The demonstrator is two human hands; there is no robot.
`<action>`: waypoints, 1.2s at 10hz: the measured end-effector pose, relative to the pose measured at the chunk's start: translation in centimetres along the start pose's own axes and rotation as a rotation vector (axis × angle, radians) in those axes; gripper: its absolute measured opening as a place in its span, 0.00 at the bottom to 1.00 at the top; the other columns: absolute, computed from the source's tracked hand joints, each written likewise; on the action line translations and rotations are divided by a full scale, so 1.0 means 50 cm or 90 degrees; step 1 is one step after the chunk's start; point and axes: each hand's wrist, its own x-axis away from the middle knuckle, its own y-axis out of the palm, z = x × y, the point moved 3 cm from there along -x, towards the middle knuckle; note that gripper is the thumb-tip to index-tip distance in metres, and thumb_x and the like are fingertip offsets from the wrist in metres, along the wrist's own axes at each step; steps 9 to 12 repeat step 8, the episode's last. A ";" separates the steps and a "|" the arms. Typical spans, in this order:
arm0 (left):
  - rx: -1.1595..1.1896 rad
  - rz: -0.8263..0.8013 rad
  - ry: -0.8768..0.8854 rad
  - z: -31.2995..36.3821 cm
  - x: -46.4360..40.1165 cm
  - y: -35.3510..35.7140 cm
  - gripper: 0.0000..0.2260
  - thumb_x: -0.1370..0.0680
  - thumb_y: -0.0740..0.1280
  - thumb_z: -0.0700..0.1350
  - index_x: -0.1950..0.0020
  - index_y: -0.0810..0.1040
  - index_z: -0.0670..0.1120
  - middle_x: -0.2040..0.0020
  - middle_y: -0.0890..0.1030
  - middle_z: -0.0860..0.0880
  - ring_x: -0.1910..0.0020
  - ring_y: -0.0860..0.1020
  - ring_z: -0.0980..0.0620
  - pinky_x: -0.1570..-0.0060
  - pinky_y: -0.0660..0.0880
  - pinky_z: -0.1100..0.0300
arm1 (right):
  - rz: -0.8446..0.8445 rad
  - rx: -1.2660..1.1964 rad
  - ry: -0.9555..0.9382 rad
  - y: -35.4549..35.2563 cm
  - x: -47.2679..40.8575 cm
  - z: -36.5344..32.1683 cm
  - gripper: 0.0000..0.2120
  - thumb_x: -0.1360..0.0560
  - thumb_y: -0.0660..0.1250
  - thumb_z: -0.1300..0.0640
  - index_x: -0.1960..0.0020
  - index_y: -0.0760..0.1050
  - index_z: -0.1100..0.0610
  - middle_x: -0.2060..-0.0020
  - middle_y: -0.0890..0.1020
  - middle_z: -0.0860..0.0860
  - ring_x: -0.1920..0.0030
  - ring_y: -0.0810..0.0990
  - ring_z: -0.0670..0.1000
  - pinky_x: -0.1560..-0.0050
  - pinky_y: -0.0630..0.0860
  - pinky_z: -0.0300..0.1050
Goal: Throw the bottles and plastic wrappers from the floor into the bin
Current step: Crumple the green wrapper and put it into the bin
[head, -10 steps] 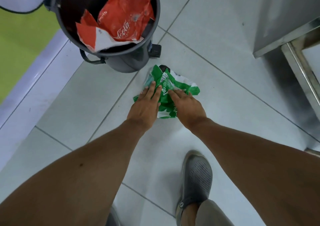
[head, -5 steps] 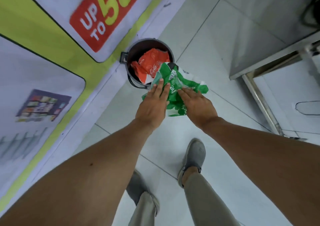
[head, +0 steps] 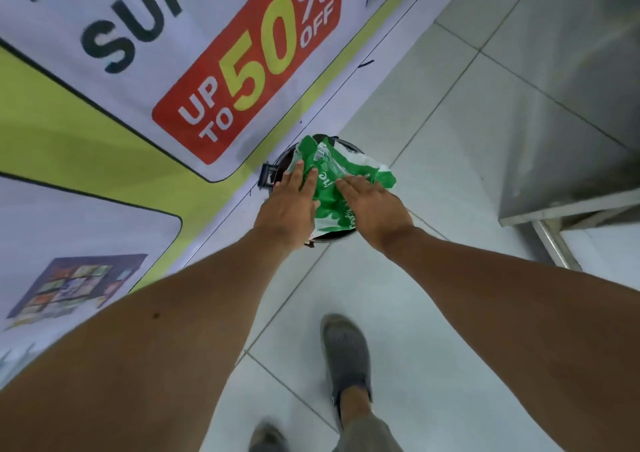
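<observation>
A crumpled green and white plastic wrapper [head: 332,178] is held between both of my hands, right above the round dark bin [head: 282,160]. My left hand [head: 289,205] presses on the wrapper's left side and my right hand [head: 374,211] on its right side, fingers stretched out over it. The wrapper and my hands cover most of the bin's opening, so only parts of its rim and its hinge at the left show. What lies inside the bin is hidden.
A wall banner [head: 242,70] reading "UP TO 50% OFF" runs along the left, right behind the bin. A steel cabinet [head: 571,122] with a metal leg stands at the right. My shoe [head: 346,354] is on the white tiled floor below the bin.
Both hands lifted the green wrapper off the floor and carried it up over the bin's opening. The view rose, and the red wrapper inside the bin became covered.
</observation>
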 end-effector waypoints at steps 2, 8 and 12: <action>-0.030 -0.089 -0.017 -0.035 -0.087 0.089 0.31 0.14 0.58 0.49 0.14 0.48 0.47 0.13 0.44 0.43 0.14 0.47 0.40 0.18 0.54 0.43 | -0.073 0.041 -0.045 0.089 -0.093 0.030 0.28 0.22 0.61 0.68 0.23 0.64 0.59 0.24 0.66 0.60 0.23 0.62 0.61 0.24 0.59 0.57; -0.070 -0.016 -0.013 -0.011 -0.020 -0.035 0.28 0.14 0.56 0.49 0.15 0.53 0.47 0.14 0.55 0.41 0.15 0.53 0.39 0.19 0.57 0.44 | -0.119 0.041 -0.028 -0.001 -0.070 0.001 0.31 0.22 0.61 0.63 0.21 0.58 0.57 0.23 0.64 0.58 0.21 0.55 0.61 0.24 0.59 0.61; -0.070 -0.016 -0.013 -0.011 -0.020 -0.035 0.28 0.14 0.56 0.49 0.15 0.53 0.47 0.14 0.55 0.41 0.15 0.53 0.39 0.19 0.57 0.44 | -0.119 0.041 -0.028 -0.001 -0.070 0.001 0.31 0.22 0.61 0.63 0.21 0.58 0.57 0.23 0.64 0.58 0.21 0.55 0.61 0.24 0.59 0.61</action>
